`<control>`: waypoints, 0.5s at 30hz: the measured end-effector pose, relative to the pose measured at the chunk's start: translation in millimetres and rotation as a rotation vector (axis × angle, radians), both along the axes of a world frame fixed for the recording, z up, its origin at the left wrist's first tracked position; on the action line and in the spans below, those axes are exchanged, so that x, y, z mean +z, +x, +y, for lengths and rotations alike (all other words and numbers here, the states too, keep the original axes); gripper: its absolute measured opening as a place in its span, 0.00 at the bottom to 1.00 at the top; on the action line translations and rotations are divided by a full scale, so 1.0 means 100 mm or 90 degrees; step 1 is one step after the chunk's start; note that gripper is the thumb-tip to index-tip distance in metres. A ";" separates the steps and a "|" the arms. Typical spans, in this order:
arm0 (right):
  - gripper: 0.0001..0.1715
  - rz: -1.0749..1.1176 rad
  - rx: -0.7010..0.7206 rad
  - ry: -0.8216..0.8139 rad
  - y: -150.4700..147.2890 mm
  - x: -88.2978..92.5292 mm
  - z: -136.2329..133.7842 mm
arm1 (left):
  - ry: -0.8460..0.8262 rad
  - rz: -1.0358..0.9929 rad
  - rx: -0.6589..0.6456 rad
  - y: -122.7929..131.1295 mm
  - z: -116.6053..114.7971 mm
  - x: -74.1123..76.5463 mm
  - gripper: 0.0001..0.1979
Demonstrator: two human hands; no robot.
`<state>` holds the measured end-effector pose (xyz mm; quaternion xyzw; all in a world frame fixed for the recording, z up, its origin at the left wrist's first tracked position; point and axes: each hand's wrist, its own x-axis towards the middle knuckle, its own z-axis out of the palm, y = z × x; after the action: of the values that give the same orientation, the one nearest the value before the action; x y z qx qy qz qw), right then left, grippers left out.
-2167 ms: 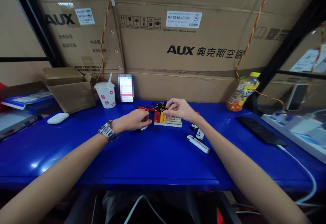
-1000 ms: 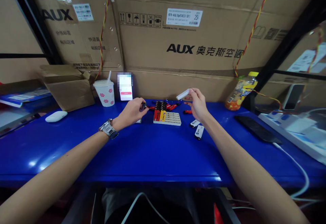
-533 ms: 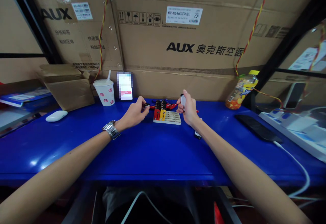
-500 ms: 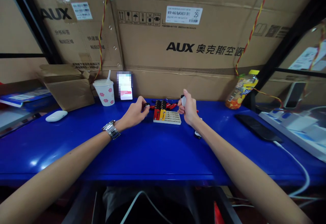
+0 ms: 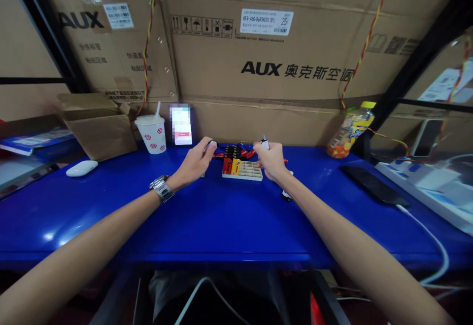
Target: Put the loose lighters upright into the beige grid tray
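Note:
My left hand (image 5: pixel 195 163), a metal watch on its wrist, is closed just left of a pale slotted tray (image 5: pixel 251 171). A small lighter (image 5: pixel 210 144) with a dark end shows at its thumb; the rest is hidden. My right hand (image 5: pixel 271 160) is wrapped round a small white lighter (image 5: pixel 264 143), its top upright above the fist, beside the tray's right edge. Red and yellow lighters (image 5: pixel 232 164) with black tops stand in the tray's left part. Several red ones (image 5: pixel 248 154) lie behind it. A white-and-black piece (image 5: pixel 287 196) lies below my right wrist.
Along the back stand a paper cup with a straw (image 5: pixel 151 135), a lit phone (image 5: pixel 181 125) and a drink bottle (image 5: pixel 351 130). A white case (image 5: pixel 82 168) is at left. At right lie a black phone (image 5: pixel 373 185) on a cable and a power strip (image 5: pixel 428 192).
My right hand has moved slightly left and turned, its raised thumb now lowered, with the white lighter upright. My left hand has turned a little, lifting its lighter's end.

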<state>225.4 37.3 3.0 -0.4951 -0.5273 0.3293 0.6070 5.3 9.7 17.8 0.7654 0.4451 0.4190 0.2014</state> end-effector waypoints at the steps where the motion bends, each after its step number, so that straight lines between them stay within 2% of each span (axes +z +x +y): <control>1: 0.15 -0.006 0.000 -0.002 0.01 0.00 0.00 | 0.018 0.004 0.009 0.01 -0.01 0.01 0.13; 7: 0.18 -0.028 0.017 -0.008 0.02 -0.01 -0.01 | 0.075 0.043 0.083 0.04 -0.07 0.06 0.23; 15: 0.21 -0.123 0.032 0.010 0.03 -0.03 -0.03 | 0.084 0.083 0.105 0.03 -0.07 0.04 0.21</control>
<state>228.2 34.3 0.4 -0.5067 -0.5978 0.2910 0.5488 8.6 3.0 22.2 0.7634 0.4900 0.4120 0.0859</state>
